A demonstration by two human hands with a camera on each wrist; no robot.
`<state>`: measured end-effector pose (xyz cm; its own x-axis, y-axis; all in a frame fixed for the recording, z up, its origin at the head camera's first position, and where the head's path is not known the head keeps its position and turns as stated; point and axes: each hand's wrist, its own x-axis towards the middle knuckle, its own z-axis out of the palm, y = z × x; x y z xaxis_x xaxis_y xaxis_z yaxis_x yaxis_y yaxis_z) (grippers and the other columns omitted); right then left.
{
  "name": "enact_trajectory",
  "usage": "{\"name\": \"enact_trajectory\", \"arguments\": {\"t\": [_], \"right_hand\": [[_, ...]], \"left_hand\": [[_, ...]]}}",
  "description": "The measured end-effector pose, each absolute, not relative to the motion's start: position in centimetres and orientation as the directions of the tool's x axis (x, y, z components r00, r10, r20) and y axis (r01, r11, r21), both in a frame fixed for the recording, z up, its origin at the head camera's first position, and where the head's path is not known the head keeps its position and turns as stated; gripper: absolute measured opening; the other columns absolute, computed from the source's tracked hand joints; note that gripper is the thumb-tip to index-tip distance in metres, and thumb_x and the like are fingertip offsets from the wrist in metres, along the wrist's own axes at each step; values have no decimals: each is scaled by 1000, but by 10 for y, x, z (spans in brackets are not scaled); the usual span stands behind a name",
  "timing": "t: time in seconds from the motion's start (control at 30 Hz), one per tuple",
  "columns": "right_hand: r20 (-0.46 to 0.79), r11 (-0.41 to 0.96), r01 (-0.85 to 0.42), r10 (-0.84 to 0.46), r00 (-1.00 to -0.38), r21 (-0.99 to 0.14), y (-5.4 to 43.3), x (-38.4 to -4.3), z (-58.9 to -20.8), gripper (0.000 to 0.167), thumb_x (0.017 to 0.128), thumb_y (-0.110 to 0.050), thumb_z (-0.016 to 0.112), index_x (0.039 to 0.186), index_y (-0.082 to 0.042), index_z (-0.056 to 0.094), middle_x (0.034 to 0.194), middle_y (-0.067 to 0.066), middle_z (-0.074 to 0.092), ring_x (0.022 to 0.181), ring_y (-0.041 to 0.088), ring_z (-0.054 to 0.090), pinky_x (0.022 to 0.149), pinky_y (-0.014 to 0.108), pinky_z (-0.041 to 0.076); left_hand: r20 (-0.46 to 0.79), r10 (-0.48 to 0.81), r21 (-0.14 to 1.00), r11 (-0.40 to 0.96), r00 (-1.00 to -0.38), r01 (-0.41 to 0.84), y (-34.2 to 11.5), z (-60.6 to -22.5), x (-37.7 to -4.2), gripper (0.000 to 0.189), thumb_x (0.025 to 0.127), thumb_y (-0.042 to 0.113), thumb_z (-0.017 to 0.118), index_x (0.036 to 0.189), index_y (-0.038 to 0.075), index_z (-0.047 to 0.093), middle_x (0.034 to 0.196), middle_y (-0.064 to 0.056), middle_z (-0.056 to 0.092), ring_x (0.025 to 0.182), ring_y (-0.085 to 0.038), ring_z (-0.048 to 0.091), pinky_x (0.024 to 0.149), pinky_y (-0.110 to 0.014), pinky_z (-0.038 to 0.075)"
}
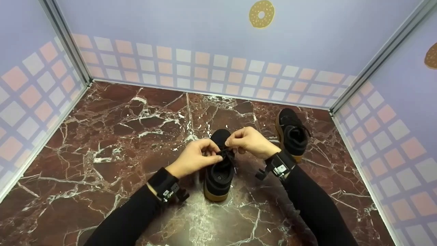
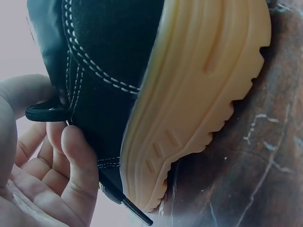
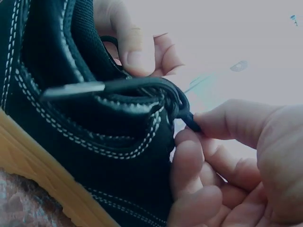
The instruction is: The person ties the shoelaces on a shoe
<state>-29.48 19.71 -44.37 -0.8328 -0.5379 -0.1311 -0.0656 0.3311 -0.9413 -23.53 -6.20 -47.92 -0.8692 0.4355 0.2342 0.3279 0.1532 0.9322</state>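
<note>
A black shoe (image 1: 218, 182) with a tan gum sole stands on the floor between both hands, toe pointing away. My left hand (image 1: 196, 157) is at the left of its lacing. In the left wrist view, a loop of black shoelace (image 2: 47, 112) lies between the thumb and the curled fingers (image 2: 79, 146). From the right, my right hand (image 1: 251, 141) pinches a piece of the lace (image 3: 191, 122) between thumb and forefinger, close to the knot. A free lace end with a smooth tip (image 3: 73, 90) sticks out over the shoe's collar. White double stitching runs along the side.
A second black shoe (image 1: 290, 131) with the same sole stands to the right, just beyond my right wrist. The floor (image 1: 112, 191) is dark red marble with white veins. Lilac panels (image 1: 205, 27) with a checked band enclose it at the back and both sides.
</note>
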Motion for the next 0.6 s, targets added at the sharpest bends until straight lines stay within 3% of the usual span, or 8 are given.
{"name": "enact_trajectory", "arguments": {"t": [0.3, 0.6], "right_hand": [[-119, 206, 24, -461, -879, -978, 204, -286, -459, 11, 100, -6, 75, 97, 3, 81, 83, 7, 76, 62, 10, 62, 55, 22, 51], [-88, 34, 81, -387, -918, -996, 202, -275, -470, 9, 99, 0, 73, 93, -4, 79, 80, 4, 72, 56, 8, 56, 51, 23, 44]], "left_hand": [[172, 494, 935, 191, -852, 300, -75, -478, -238, 27, 92, 16, 92, 110, 5, 76, 95, -3, 72, 87, -19, 66, 73, -25, 57], [146, 514, 935, 208, -845, 288, -90, -475, -239, 16, 93, 11, 88, 104, 6, 78, 92, -1, 72, 79, -17, 67, 67, -25, 57]]}}
